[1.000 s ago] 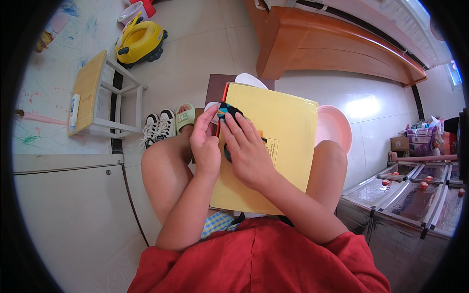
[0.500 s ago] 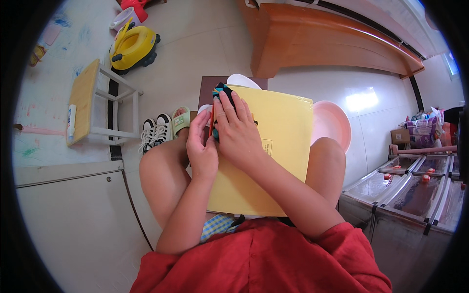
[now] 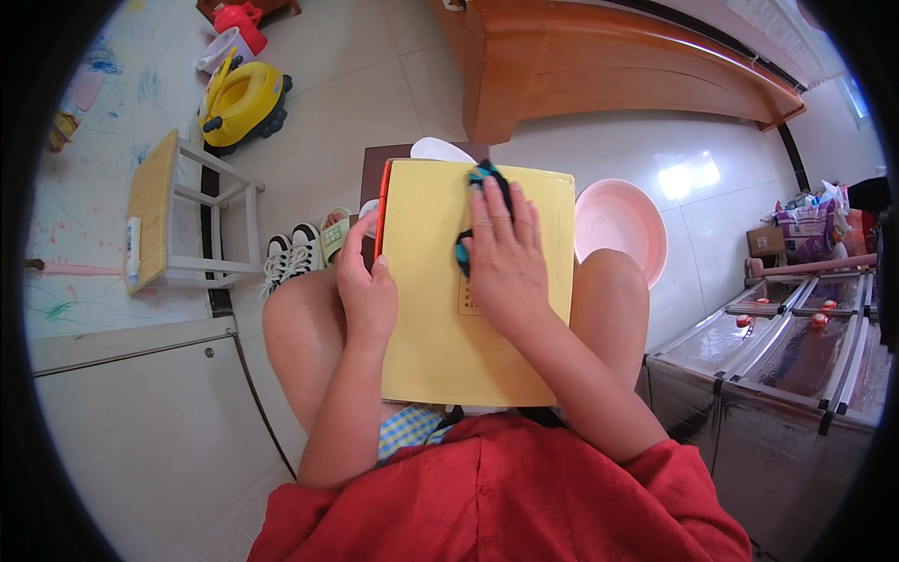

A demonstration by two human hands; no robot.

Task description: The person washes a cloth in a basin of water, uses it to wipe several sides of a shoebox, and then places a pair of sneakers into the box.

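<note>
1. With the yellow book (image 3: 440,318) lying flat across both bare thighs, seen pinned from two sides: left hand (image 3: 367,292) clamped on its left edge, fingers (image 3: 361,245) curled over the red spine strip, thumb on the cover, evidently to stop sliding off the lap.
2. Right hand (image 3: 506,258) spread palm-down near the top of the cover, fingers (image 3: 496,211) flat and pressing a teal-and-black cloth (image 3: 487,178) against it; cloth bunched, poking out past the fingertips and beside the thumb. Held by pressure more than by a closed grasp.
3. Book tilted slightly away from the body, its near edge against the red shirt (image 3: 496,496), its far edge over the knees, with a white object and a dark brown panel just showing beyond it; cannot tell what these are.
4. Containers next: pink basin (image 3: 623,220) on the tiled floor just right of the right knee, seemingly holding nothing. Clear plastic storage boxes (image 3: 796,337) at far right, lids shut, small red clips on top, contents too dim to tell.
5. Further out on the left: black-and-white sneakers (image 3: 286,258), a white stool with wooden top (image 3: 159,211), a yellow toy ride-on (image 3: 245,98). Wooden bed frame (image 3: 599,66) across the top.
</note>
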